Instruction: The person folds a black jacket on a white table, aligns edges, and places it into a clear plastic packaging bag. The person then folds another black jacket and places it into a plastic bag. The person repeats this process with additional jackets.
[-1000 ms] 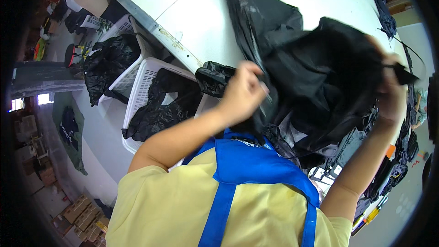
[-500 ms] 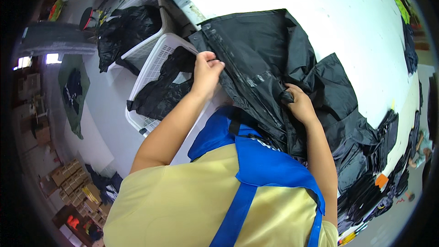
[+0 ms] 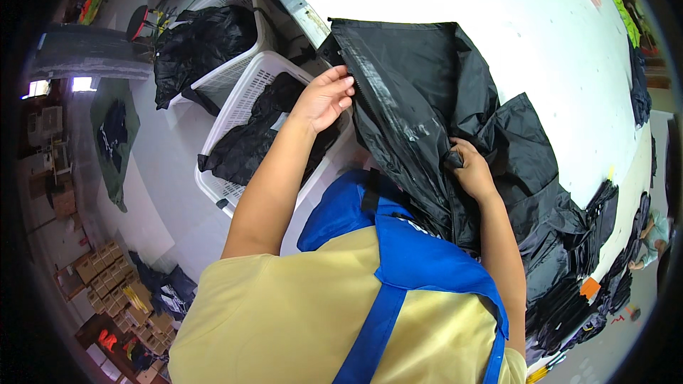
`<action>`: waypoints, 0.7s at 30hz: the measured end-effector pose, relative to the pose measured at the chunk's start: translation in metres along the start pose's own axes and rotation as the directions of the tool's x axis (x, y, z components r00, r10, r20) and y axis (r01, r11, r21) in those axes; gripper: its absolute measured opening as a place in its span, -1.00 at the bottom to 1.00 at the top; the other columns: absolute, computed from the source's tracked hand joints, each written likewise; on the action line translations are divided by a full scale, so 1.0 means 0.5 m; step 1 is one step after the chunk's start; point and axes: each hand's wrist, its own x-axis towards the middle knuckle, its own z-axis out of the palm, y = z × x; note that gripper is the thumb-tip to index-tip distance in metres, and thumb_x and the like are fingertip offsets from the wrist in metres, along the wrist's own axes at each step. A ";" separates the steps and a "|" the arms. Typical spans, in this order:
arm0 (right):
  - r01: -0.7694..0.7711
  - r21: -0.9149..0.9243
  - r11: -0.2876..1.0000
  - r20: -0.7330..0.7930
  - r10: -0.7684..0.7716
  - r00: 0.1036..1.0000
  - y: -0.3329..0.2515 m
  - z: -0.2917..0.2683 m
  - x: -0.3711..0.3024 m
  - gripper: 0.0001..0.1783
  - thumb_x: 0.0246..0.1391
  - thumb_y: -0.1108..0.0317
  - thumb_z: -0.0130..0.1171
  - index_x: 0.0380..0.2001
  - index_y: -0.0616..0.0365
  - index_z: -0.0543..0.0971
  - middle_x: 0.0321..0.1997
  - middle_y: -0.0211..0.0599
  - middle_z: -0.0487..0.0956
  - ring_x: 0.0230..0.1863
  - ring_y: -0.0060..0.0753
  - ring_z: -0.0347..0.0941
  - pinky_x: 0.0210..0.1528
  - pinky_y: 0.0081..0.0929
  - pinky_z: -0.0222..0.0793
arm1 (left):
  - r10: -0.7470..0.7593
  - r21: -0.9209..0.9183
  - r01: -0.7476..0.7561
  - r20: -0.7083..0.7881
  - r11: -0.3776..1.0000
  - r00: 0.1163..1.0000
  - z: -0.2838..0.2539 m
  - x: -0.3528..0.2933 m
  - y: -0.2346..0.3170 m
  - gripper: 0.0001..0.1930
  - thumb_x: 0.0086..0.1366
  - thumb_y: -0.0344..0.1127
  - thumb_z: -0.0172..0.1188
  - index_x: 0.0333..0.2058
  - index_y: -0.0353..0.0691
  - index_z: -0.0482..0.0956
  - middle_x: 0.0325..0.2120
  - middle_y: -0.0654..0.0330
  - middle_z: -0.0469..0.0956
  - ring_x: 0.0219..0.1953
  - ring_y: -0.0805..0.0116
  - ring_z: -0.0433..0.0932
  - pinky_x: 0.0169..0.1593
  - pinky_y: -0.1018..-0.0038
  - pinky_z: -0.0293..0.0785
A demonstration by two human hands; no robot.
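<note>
A black, shiny garment that looks like a jacket (image 3: 420, 64) is spread over the near edge of the white table. A zip and a strip with whitish smears run down its left front. My left hand (image 3: 324, 99) is at this zipped edge, fingertips pinching it, the other fingers loosely curled. Farther right, my right hand (image 3: 472, 169) is closed round a bunched fold of the same black fabric. The fold's lower part hangs against my blue apron (image 3: 434, 256).
Left of the table stand two white plastic baskets, the nearer basket (image 3: 206, 178) and the farther basket (image 3: 231, 75), both with black garments inside. Stacks of black garments (image 3: 555, 306) lie along the table on the right. Another person (image 3: 653, 238) is at the far right.
My left hand has moved slightly up and right along with the zipped edge, and its fingers are turned more. The smeared strip faces up more. My right hand keeps its hold nearly in place.
</note>
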 end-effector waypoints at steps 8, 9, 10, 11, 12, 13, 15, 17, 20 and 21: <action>-0.017 0.079 0.997 0.016 0.016 1.000 0.014 0.005 -0.009 -0.71 -0.22 0.63 0.19 -0.30 0.32 0.49 0.13 -0.11 0.46 0.14 -0.08 0.39 0.16 -0.43 0.24 | 0.545 0.697 -0.403 0.021 0.593 0.838 0.055 0.028 0.086 -0.86 0.22 -0.49 0.16 -0.25 -0.39 0.59 -0.51 0.20 0.56 -0.56 0.54 0.48 -0.49 0.63 0.40; -0.023 0.108 0.994 0.023 0.021 1.000 0.021 0.007 -0.016 -0.71 -0.21 0.62 0.20 -0.30 0.33 0.48 0.12 -0.11 0.47 0.14 -0.09 0.39 0.16 -0.44 0.24 | 0.597 0.777 -0.420 0.071 0.470 0.799 0.067 0.028 0.106 -0.85 0.18 -0.50 0.19 -0.26 -0.38 0.60 -0.43 0.15 0.58 -0.53 0.52 0.52 -0.46 0.62 0.45; -0.025 0.136 0.990 0.028 0.021 0.999 0.022 0.007 -0.020 -0.72 -0.19 0.61 0.22 -0.30 0.34 0.48 0.11 -0.10 0.48 0.14 -0.11 0.40 0.16 -0.45 0.24 | 0.695 0.769 -0.559 0.219 0.308 0.685 0.084 0.028 0.115 -0.86 0.14 -0.52 0.21 -0.29 -0.35 0.61 -0.25 0.14 0.58 -0.46 0.52 0.56 -0.42 0.62 0.51; -0.035 0.144 0.989 0.034 0.030 0.999 0.018 0.007 -0.025 -0.75 -0.16 0.57 0.25 -0.32 0.32 0.49 0.08 -0.09 0.51 0.13 -0.14 0.40 0.15 -0.45 0.24 | 0.689 0.786 -0.581 0.301 0.212 0.659 0.119 0.014 0.127 -0.87 0.14 -0.54 0.21 -0.29 -0.36 0.60 -0.16 0.13 0.55 -0.44 0.52 0.55 -0.39 0.63 0.51; -0.018 0.168 0.986 0.018 0.016 1.000 0.023 0.002 -0.026 -0.70 -0.16 0.58 0.25 -0.27 0.31 0.49 0.09 -0.09 0.50 0.12 -0.12 0.41 0.15 -0.44 0.25 | 0.674 0.792 -0.600 0.382 0.114 0.632 0.157 -0.008 0.137 -0.88 0.15 -0.55 0.21 -0.30 -0.37 0.59 -0.07 0.12 0.51 -0.42 0.52 0.55 -0.37 0.63 0.52; -0.002 0.193 0.981 -0.001 0.002 1.000 0.032 -0.004 -0.029 -0.65 -0.17 0.58 0.25 -0.21 0.29 0.49 0.10 -0.10 0.49 0.12 -0.11 0.41 0.14 -0.44 0.25 | 0.624 0.765 -0.633 0.436 0.123 0.649 0.182 -0.022 0.144 -0.90 0.11 -0.57 0.22 -0.35 -0.35 0.58 -0.01 0.12 0.47 -0.39 0.50 0.57 -0.36 0.63 0.53; 0.092 0.330 0.939 -0.155 -0.042 0.987 0.007 -0.035 -0.041 -0.73 -0.10 0.51 0.28 -0.27 0.24 0.48 0.00 -0.21 0.54 -0.04 -0.27 0.47 -0.04 -0.49 0.36 | 0.573 0.639 -0.764 0.660 -0.089 0.485 0.227 -0.039 0.146 -0.93 0.08 -0.59 0.23 -0.45 -0.35 0.52 -0.11 0.11 0.54 -0.39 0.47 0.57 -0.33 0.61 0.53; -0.071 0.545 0.836 -0.216 0.222 0.951 -0.063 -0.116 -0.070 -0.89 0.05 0.48 0.18 -0.32 0.12 0.48 -0.46 -0.56 0.44 -0.50 -0.70 0.30 -0.47 -0.71 0.22 | 0.443 0.525 -0.822 0.805 -0.222 0.395 0.288 -0.067 0.141 -0.90 0.06 -0.59 0.25 -0.48 -0.32 0.49 -0.23 0.11 0.61 -0.39 0.45 0.57 -0.30 0.57 0.52; 0.044 0.624 0.780 -0.303 0.190 0.934 -0.181 -0.215 -0.107 -0.91 0.11 0.46 0.13 -0.28 0.11 0.51 -0.54 -0.62 0.36 -0.55 -0.75 0.25 -0.47 -0.75 0.18 | 0.272 0.373 -0.887 0.914 -0.274 0.301 0.361 -0.098 0.119 -0.89 0.05 -0.57 0.26 -0.45 -0.31 0.49 -0.28 0.10 0.60 -0.36 0.34 0.58 -0.28 0.53 0.51; 0.088 0.636 0.766 -0.306 0.147 0.941 -0.206 -0.232 -0.118 -0.89 0.09 0.48 0.14 -0.28 0.12 0.52 -0.53 -0.60 0.38 -0.55 -0.75 0.27 -0.47 -0.74 0.20 | 0.248 0.342 -0.904 0.927 -0.257 0.281 0.383 -0.107 0.106 -0.88 0.06 -0.57 0.24 -0.44 -0.31 0.47 -0.31 0.11 0.58 -0.32 0.29 0.57 -0.27 0.50 0.51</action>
